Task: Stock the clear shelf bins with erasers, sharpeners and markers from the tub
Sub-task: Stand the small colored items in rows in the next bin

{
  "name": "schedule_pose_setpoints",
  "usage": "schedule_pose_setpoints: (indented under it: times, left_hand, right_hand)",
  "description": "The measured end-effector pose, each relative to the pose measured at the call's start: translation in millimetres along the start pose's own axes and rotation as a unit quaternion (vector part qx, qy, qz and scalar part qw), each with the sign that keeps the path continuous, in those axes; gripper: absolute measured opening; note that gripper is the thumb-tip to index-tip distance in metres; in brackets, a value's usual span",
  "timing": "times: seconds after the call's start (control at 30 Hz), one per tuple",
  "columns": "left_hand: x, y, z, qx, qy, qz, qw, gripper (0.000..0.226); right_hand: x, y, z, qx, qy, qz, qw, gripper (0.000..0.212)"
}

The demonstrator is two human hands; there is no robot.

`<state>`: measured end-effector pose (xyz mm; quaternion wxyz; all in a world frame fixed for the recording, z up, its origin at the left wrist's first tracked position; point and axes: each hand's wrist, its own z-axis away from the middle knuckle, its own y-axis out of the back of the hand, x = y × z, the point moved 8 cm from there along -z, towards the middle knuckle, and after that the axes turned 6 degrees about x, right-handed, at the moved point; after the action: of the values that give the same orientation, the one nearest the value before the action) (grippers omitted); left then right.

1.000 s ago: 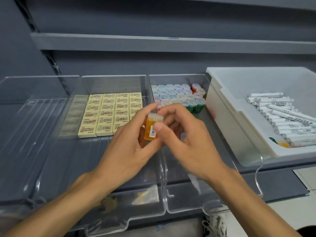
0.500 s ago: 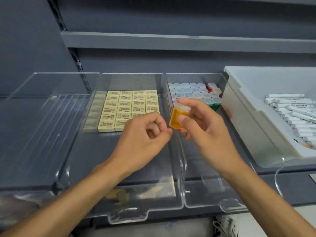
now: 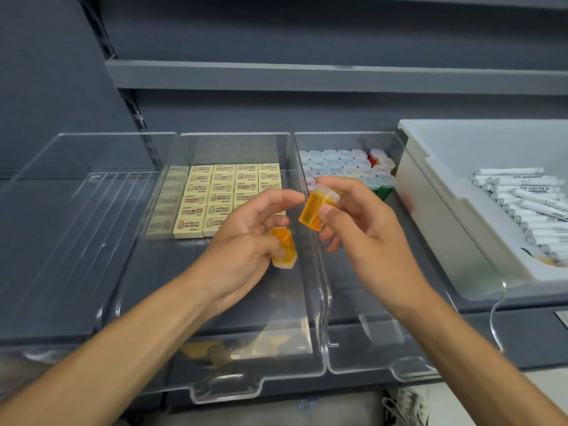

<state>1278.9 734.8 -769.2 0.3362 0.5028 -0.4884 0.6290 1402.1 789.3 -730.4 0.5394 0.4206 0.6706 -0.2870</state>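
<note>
Background as I see it: a dark grey shelving unit with a flat back panel [image 3: 307, 29]. An upper shelf [image 3: 338, 78] spans the width, with a slotted upright [image 3: 124, 96] at left. Lower shelf deck [image 3: 528, 339]; pale floor [image 3: 442, 404] below right.

Views: one, head-worn, wide-angle.
Position: in front of the shelving, above the clear bins [image 3: 227, 390], within arm's reach of them.
Facing: forward and down, looking over the bins' front lips onto their floors. The grey back panel and upper shelf [image 3: 307, 76] fill the top of the frame.
Framing: the forearms run up from the bottom corners. The left hand [image 3: 242, 241] and right hand [image 3: 362, 229] sit near centre.
Edges: the leftmost bin is cut off at the left, the white tub [image 3: 491, 142] at the right.
Distortion: straight lines bow toward the edges.
</note>
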Motion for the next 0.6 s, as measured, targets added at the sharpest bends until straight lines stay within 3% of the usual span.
schedule_pose_setpoints:
  times: [0.1,0.2,0.37,0.6]
  left_hand:
    - [1,0,0,0.000,-0.004,-0.017,1.000,0.044]
    - [3,7,0,0.055,-0.012,-0.056,0.997,0.030]
    - [-2,11,2,0.096,0.019,-0.075,0.992,0.035]
    - [-1,11,0,0.097,-0.023,-0.123,0.987,0.034]
  right_hand:
    - [0,1,0,0.004,-0.004,0.000,1.000,0.025]
    - [0,3,-2,0.014,-0.012,0.000,1.000,0.027]
    - [2,3,-3,0.016,-0.019,0.008,1.000,0.026]
    - [8,8,-5,0.025,-0.034,0.035,0.998,0.030]
